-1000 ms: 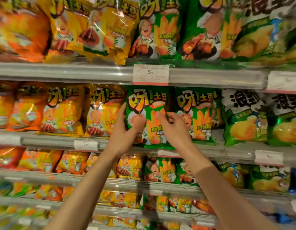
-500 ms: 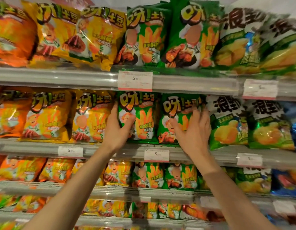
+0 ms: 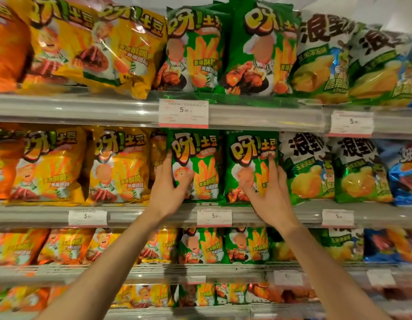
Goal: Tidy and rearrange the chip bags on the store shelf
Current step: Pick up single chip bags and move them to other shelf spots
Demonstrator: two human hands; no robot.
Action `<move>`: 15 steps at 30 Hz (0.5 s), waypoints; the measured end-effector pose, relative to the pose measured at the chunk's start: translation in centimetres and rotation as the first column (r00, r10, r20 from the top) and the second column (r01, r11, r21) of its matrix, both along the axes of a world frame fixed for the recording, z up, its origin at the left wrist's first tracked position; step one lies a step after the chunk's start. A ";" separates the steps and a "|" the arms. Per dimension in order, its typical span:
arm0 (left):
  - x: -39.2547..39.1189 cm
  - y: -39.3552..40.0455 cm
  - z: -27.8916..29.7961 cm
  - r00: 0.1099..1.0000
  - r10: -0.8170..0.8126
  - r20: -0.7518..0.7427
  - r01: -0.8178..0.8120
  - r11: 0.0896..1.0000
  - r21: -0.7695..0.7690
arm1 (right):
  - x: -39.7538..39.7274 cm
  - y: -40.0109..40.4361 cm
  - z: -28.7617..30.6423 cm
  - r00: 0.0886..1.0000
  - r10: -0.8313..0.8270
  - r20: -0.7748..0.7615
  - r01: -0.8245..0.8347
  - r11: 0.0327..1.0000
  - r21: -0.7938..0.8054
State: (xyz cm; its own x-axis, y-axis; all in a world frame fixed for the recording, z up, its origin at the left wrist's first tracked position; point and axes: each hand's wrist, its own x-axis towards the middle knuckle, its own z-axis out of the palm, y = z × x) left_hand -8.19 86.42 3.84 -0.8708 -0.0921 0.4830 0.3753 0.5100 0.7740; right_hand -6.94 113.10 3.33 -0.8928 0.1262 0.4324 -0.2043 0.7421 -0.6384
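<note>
Both arms are reaching up to the second shelf (image 3: 135, 212) from the top. The left hand (image 3: 169, 189) grips the left edge of a green chip bag (image 3: 198, 165), thumb curled over the front near the cartoon chef, fingers tucked behind the side. Just right of that, the right hand (image 3: 268, 192) lies on the next green chip bag (image 3: 249, 162) with its fingers spread and mostly straight, pressing on the front, fingertips up near the logo. Can't tell if anything is hooked behind the bag's edge.

The two green bags stand upright, touching side by side on the shelf. Left of the left hand is a row of yellow chip bags (image 3: 117, 167), one of them tucked in right beside the knuckles. Right of the right hand are the green-and-white corn snack bags (image 3: 306, 169), the nearest one touching the little-finger side. Below the wrists there's a white price tag (image 3: 214, 217) on the shelf rail, and above the hands a bigger price tag (image 3: 183, 113) with more green bags over it.
</note>
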 end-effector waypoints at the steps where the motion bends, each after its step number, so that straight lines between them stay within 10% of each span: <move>1: 0.1 0.2 0.0 1.000 0.002 -0.001 -0.002 1.000 -0.017 | 0.0 0.0 -0.1 1.000 0.003 -0.001 -0.003 1.000 -0.014; 6: 0.1 -0.5 0.1 0.997 0.068 0.024 -0.066 0.994 -0.086 | 0.0 0.0 0.1 1.000 0.009 0.015 -0.009 1.000 -0.008; 15: -0.8 1.5 1.8 0.882 0.112 -0.457 -0.360 0.786 -0.503 | -1.3 -2.6 1.8 0.938 -0.061 -0.342 0.220 0.867 0.447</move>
State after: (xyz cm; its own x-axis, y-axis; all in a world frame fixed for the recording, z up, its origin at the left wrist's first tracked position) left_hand -9.02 87.96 5.63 -0.5889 0.1240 0.7986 0.3819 0.9136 0.1397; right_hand -8.26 110.51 5.13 -0.6933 -0.0498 0.7189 -0.2001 0.9717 -0.1257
